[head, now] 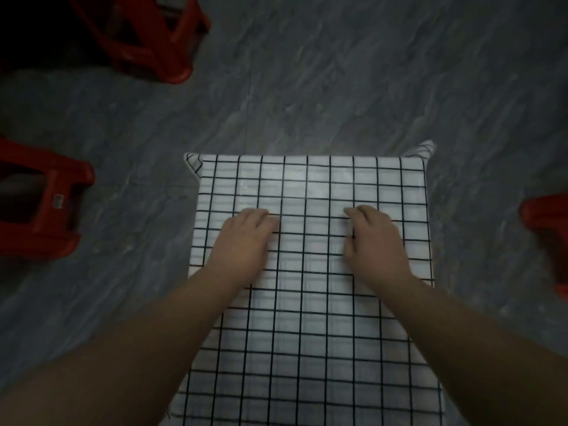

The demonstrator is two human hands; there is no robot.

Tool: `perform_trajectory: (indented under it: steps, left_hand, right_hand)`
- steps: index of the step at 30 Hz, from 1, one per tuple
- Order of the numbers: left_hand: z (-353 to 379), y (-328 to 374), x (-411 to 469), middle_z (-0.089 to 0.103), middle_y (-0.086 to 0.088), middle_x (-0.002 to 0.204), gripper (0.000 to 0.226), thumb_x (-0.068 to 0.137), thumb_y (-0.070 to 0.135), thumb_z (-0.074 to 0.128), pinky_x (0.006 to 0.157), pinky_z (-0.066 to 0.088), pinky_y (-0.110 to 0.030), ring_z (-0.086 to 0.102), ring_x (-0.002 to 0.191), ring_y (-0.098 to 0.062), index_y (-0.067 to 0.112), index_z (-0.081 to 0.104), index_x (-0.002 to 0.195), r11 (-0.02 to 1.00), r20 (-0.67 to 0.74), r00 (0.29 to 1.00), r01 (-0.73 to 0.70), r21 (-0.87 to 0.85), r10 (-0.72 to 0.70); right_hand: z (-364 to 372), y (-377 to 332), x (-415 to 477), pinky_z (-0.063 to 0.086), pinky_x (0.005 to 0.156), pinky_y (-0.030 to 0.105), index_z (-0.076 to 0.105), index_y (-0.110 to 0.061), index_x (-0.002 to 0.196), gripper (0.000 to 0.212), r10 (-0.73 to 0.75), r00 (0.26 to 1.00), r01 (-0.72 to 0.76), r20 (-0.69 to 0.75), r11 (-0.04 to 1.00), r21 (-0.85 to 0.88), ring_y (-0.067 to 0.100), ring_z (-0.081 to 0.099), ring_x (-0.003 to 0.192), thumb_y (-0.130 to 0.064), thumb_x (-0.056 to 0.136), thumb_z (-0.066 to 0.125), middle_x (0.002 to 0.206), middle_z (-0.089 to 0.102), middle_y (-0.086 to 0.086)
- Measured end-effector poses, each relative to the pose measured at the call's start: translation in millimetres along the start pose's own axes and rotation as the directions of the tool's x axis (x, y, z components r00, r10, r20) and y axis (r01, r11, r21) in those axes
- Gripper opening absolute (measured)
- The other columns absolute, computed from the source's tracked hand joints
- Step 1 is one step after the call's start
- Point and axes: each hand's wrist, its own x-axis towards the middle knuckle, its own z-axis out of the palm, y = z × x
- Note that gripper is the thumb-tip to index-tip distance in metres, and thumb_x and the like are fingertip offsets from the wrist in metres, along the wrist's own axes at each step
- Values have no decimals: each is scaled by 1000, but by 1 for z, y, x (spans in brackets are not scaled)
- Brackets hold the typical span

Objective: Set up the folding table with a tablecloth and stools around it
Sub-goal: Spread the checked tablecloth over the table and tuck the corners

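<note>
Tablecloth [310, 179] under left hand [246, 238], right hand [375, 238]; seemingly pressed

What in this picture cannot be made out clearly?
All in the head view.
Hidden: folding table, under the tablecloth.
Cut by edges: right stool (right edge, also blurred), left stool (left edge), far stool (top edge, dark).
Blurred: whether left hand and right hand pinch the cloth or press it.
</note>
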Motion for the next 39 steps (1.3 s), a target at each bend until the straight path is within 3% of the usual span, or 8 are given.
perform_trajectory:
  steps: [4, 9, 18, 23, 31, 39]
  left_hand:
    - [-3, 16, 43, 30, -4, 158, 61, 91, 25, 56, 114, 28, -49, 24, 146, -29, 30, 35, 148, 998, 134, 991, 3, 57, -11]
    - [-4, 6, 34, 14, 0, 165, 65, 95, 33, 55, 118, 23, -47, 11, 151, -24, 34, 25, 152, 995, 220, 973, 52, 80, -69]
    - [-18, -42, 3, 19, -5, 163, 66, 94, 34, 55, 115, 31, -48, 17, 149, -27, 27, 27, 153, 960, 215, 936, 262, 101, -278]
    - [-29, -36, -22, 25, -7, 160, 56, 97, 30, 48, 114, 33, -47, 24, 146, -27, 22, 33, 150, 953, 194, 934, 293, 74, -302]
    - [-94, 5, -84, 25, -5, 162, 63, 99, 36, 43, 121, 21, -43, 20, 149, -26, 23, 20, 157, 957, 177, 941, 289, 18, -287]
    - [-226, 43, -183, 40, -15, 153, 68, 90, 46, 36, 115, 31, -50, 35, 141, -36, 14, 37, 150, 972, 28, 972, 234, -22, -234]
  right_hand:
    - [7, -30, 26, 42, 99, 46, 46, -21, 140, 54, -122, 989, 128, 81, 989, -72, 29, 43, 128, -23, 87, 57, 142, 46, 8]
    - [7, -18, 26, 34, 108, 48, 42, -29, 141, 48, -110, 982, 136, 156, 976, -169, 26, 35, 138, -31, 94, 48, 152, 39, 3]
    - [-28, 43, 18, 42, 97, 48, 38, -22, 143, 53, 185, 973, -155, 138, 967, -203, 29, 38, 131, -27, 92, 49, 148, 38, 6]
    - [-45, 32, 2, 40, 100, 46, 37, -19, 144, 51, 276, 950, -246, 146, 950, -191, 28, 35, 134, -25, 93, 47, 148, 37, 7]
    - [-109, -52, -56, 33, 111, 45, 32, -16, 150, 60, 215, 965, -189, 151, 967, -173, 28, 31, 141, -31, 94, 49, 157, 32, 9]
    - [-226, -148, -158, 29, 116, 47, 31, -18, 152, 63, 176, 982, -170, 73, 982, -83, 28, 24, 147, -33, 94, 49, 159, 30, 9]
